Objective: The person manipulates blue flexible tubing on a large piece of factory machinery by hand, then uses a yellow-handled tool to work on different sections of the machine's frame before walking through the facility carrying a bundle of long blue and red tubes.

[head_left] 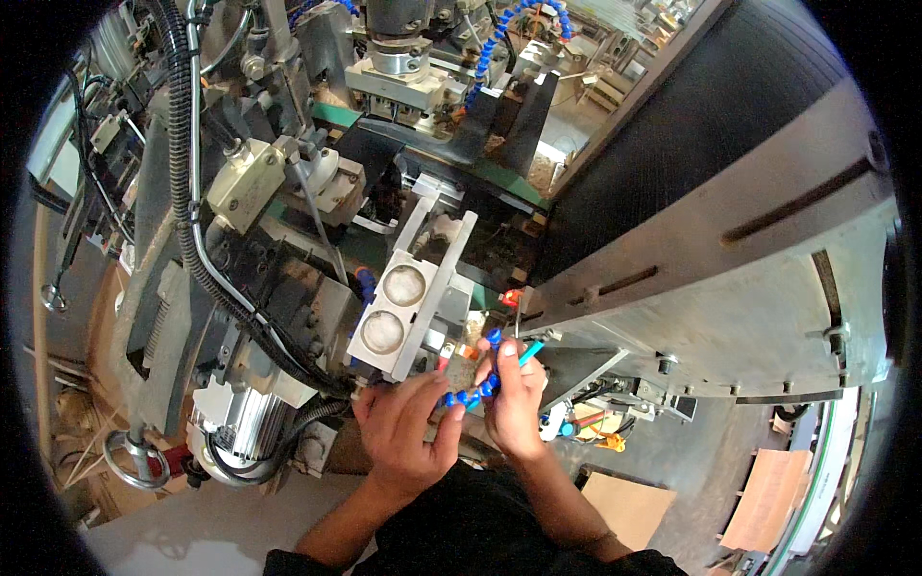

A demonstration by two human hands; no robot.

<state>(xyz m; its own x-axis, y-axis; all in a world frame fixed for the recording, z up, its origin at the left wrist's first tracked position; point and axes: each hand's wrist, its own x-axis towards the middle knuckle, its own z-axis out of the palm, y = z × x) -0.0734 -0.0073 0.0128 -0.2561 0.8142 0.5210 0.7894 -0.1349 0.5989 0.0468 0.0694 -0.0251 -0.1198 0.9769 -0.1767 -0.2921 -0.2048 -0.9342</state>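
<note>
My left hand (403, 427) and my right hand (512, 396) are close together at a machine, both gripping a blue segmented flexible hose (473, 392) that runs between them. The right hand also pinches a thin teal tube (531, 352) at the hose's upper end, near a small red fitting (508, 298). Just above the left hand sits a pale metal block with two round recesses (392, 307), with an upright metal plate (444, 278) beside it.
A corrugated black conduit (182, 192) runs down the left toward a ribbed electric motor (240, 418). A spindle head (399, 58) with another blue segmented hose (495, 38) stands at the top. A large grey slotted metal panel (730, 259) fills the right. Cardboard (629, 504) lies on the floor.
</note>
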